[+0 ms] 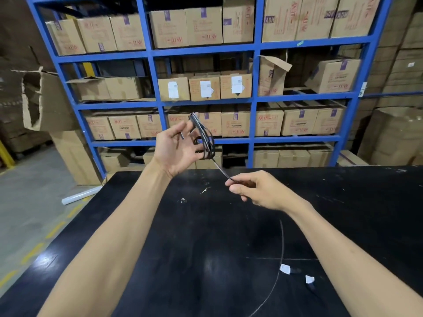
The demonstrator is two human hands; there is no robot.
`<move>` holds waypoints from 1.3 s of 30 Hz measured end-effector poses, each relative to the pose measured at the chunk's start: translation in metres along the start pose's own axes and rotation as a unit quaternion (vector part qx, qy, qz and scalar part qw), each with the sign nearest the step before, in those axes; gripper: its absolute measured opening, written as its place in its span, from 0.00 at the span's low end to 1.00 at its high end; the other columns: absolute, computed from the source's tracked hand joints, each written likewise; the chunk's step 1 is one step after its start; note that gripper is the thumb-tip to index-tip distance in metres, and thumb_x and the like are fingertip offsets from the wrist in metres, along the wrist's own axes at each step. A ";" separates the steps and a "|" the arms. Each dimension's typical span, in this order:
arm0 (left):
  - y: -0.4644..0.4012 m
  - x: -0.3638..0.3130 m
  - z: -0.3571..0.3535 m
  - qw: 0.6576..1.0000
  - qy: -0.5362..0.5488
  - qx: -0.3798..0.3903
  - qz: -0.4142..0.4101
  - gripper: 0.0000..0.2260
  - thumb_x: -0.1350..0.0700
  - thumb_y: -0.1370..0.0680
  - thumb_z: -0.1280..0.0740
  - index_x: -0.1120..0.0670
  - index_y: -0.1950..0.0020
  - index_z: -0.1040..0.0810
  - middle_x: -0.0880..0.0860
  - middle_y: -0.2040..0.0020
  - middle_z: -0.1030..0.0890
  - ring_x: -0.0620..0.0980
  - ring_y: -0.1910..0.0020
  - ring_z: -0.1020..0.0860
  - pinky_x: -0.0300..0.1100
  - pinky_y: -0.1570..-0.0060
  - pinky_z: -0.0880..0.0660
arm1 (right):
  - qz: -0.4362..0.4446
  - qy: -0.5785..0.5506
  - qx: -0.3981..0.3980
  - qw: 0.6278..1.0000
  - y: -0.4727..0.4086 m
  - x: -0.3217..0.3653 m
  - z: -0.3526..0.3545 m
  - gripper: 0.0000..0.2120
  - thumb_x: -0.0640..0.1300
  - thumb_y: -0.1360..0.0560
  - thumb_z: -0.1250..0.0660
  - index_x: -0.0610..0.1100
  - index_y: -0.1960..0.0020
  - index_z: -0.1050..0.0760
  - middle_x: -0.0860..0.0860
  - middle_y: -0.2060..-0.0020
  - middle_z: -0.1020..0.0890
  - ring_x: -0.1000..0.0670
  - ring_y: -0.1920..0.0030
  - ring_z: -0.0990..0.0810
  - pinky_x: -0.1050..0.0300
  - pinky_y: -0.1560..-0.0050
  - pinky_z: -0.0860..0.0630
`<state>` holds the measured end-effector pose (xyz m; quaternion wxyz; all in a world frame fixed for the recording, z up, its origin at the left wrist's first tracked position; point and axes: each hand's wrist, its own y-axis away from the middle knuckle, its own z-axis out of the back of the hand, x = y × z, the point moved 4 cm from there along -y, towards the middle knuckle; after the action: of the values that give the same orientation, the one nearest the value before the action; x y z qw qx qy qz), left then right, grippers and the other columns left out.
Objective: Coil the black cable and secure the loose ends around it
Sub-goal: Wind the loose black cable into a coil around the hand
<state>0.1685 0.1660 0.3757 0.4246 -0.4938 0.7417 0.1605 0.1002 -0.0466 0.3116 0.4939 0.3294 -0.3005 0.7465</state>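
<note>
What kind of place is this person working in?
Most likely a warehouse or stockroom. A tall blue shelving rack is filled with labelled cardboard boxes, more cartons are stacked at the right, and the concrete floor carries yellow markings.

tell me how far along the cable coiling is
Partly done. Several loops of the black cable already hang around the left hand. The right hand pinches the next stretch, feeding it. Left: a long tail lies on the black table, and no end is wrapped yet.
</note>
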 end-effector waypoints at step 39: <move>0.010 0.022 0.059 0.974 -0.173 -0.130 0.068 0.21 0.50 0.17 0.43 0.49 0.63 0.14 0.46 0.62 0.23 0.48 0.64 0.32 0.43 0.60 0.32 | 0.020 0.066 -0.007 0.998 -0.012 0.036 0.003 0.10 0.46 0.19 0.31 0.48 0.40 0.16 0.51 0.60 0.12 0.55 0.70 0.22 0.61 0.68 0.21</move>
<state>0.1838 0.1959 0.3219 0.4667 -0.4579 0.6615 0.3674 0.1018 -0.0256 0.3434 0.5002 0.2701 -0.2791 0.7739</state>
